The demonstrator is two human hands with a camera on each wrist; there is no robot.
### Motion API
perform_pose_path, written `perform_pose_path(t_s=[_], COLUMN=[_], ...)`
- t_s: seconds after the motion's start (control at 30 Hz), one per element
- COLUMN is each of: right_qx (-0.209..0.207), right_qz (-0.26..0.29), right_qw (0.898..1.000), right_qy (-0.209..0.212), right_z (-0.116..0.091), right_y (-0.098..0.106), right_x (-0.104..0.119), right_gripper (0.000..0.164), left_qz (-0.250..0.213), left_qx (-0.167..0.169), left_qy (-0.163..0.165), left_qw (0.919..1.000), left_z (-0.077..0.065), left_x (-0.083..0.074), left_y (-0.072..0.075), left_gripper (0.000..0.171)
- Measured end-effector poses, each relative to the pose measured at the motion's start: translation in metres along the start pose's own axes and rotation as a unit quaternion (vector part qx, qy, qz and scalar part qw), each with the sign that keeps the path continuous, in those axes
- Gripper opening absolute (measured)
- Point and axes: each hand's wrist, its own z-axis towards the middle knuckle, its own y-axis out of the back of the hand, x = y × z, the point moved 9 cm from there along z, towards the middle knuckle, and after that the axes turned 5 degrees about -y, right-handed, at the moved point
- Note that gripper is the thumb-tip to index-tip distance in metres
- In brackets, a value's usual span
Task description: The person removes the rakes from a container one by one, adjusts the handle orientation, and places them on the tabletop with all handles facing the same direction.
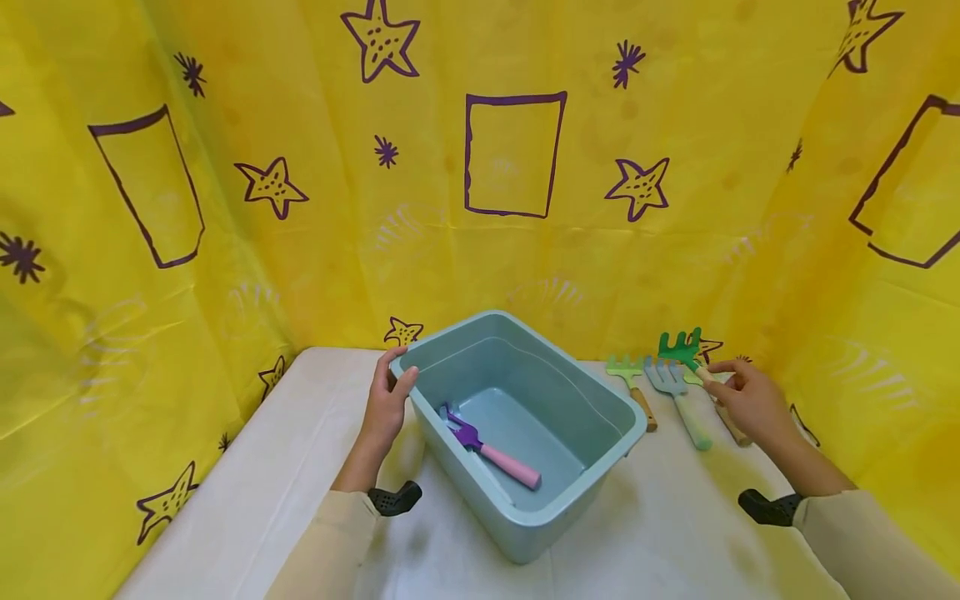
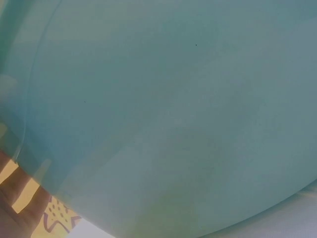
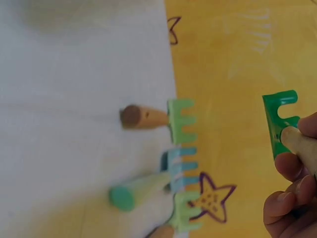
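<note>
My left hand grips the left corner rim of a pale blue plastic bin, thumb on the inner side. In the left wrist view the bin's wall fills most of the picture. My right hand pinches the pale handle of a green hand rake, held above the table with its tines pointing away; the right wrist view shows its green head beside the fingertips. A purple hand rake with a pink handle lies inside the bin, along its left wall.
Right of the bin lie a light green rake with a wooden handle, a blue rake with a pale green handle, and another light green rake, partly behind my right hand. Yellow patterned sheeting encloses the white table.
</note>
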Motion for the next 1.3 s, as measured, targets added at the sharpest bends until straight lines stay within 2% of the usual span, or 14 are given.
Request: perform_pose_path(t_s=[0.13,0.3,0.7,0.73,0.93,1.1,1.3], right_qx=[0.006,0.015,0.048,0.047,0.05,0.044,0.047], right_qz=[-0.018,-0.044,-0.043,-0.044,-0.046,-0.042,-0.047], right_qw=[1.0,0.998,0.994,0.994,0.991,0.988,0.987], right_qy=[-0.023,-0.04,-0.093,-0.094,-0.114,-0.141,-0.145], right_z=[-0.005,-0.01,-0.015,-0.015,-0.015,-0.016,-0.015], right_y=[0.002,0.006,0.011,0.012,0.017,0.023,0.025], right_x=[-0.027,-0.05,-0.089,-0.091,-0.103,-0.122,-0.142], right_gripper=[0.041,0.042,0.047,0.048,0.052,0.053,0.054], left_qz=[0.003,0.007,0.01,0.008,-0.002,0.002,0.003], left_qx=[0.001,-0.002,-0.004,-0.001,-0.002,-0.007,-0.009], left_qy=[0.003,0.007,0.01,0.013,0.01,0.003,0.0], left_qw=[1.0,0.9999,0.9999,0.9999,0.9999,1.0,1.0], left_z=[0.0,0.0,0.0,-0.001,-0.001,0.0,-0.001], left_x=[-0.001,-0.001,0.0,-0.004,-0.003,0.002,0.001], left_y=[-0.001,0.002,0.002,0.001,0.002,0.001,0.002], left_gripper=[0.047,0.048,0.048,0.049,0.048,0.047,0.046])
